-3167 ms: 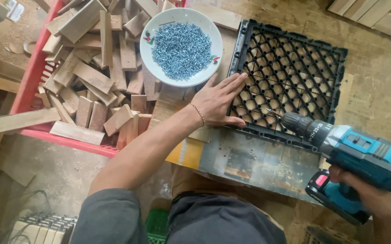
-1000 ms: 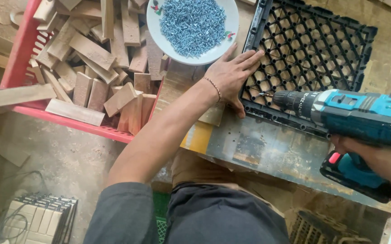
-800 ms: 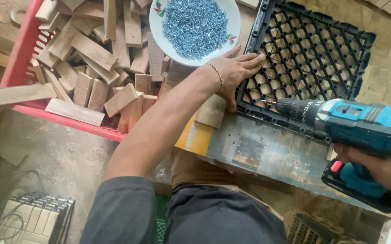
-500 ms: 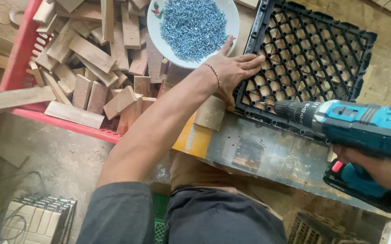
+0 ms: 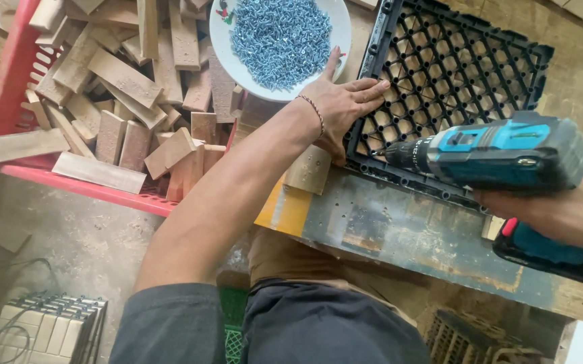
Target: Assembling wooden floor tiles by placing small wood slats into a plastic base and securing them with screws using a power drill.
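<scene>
My left hand [image 5: 342,106] lies flat with fingers spread on the near left edge of a black plastic grid tile [image 5: 463,74], beside a white bowl [image 5: 335,47] of silver screws. My right hand [image 5: 564,217] grips a blue and black cordless drill [image 5: 500,158]. The drill's bit points left at the tile's near left corner, close to my left thumb. A small wooden block [image 5: 310,170] sticks out from under the tile next to my left wrist. The tile rests on a worn grey and yellow board [image 5: 399,229].
A red plastic crate [image 5: 15,74] full of wooden offcuts stands at the left, with a long strip [image 5: 15,147] lying over its rim. More grid tiles lie on the floor at the lower left [image 5: 45,330] and lower right [image 5: 467,337].
The drill has drawn back to the right and down a little from the tile, then settled with its bit at the near left corner. My left hand stays pressed on the tile's edge.
</scene>
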